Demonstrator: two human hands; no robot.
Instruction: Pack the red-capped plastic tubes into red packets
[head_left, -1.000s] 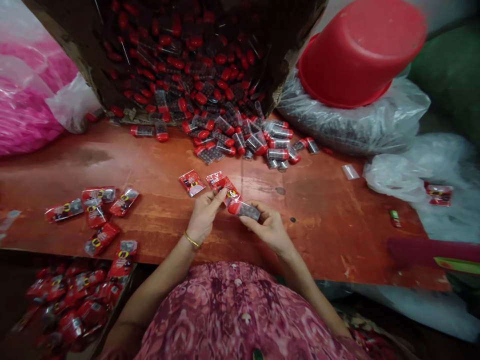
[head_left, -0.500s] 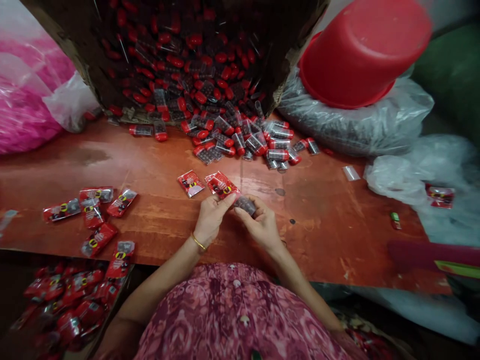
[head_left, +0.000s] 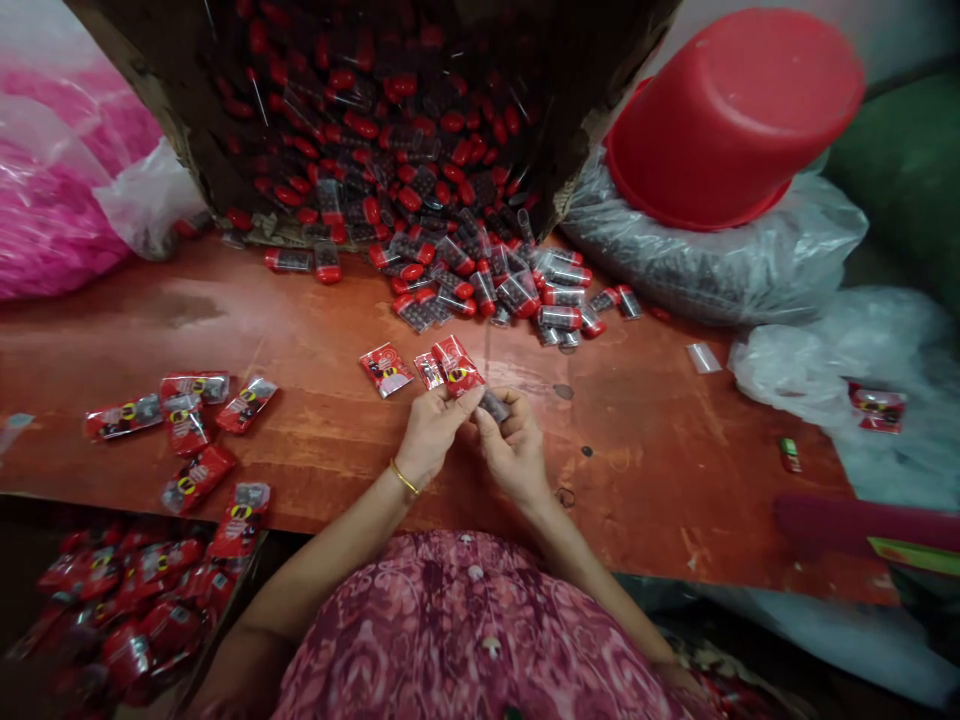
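My left hand (head_left: pixel 433 430) is closed, thumb and fingers pinching the near end of a red printed packet (head_left: pixel 459 365). My right hand (head_left: pixel 514 450) is wrapped round a clear tube of dark balls (head_left: pixel 495 405), its fingertips against the left thumb. The tube meets the packet between my hands; fingers hide whether it sits inside. Just beyond my left hand, a small red packet (head_left: pixel 430 370) and a flat red packet (head_left: pixel 385 370) lie on the wooden table (head_left: pixel 337 440).
A carton (head_left: pixel 607 110) spills red-capped tubes (head_left: pixel 517 290) onto the table. Several filled red packets (head_left: pixel 193 478) lie at left, above a box of more packets (head_left: pixel 150 620). A red bucket (head_left: pixel 735 115) rests on a plastic bag (head_left: pixel 712 260) at back right.
The red packet in my left hand has turned more upright, uncovering the small packet beside it. Less of the dark tube shows between my hands. The view has shifted slightly.
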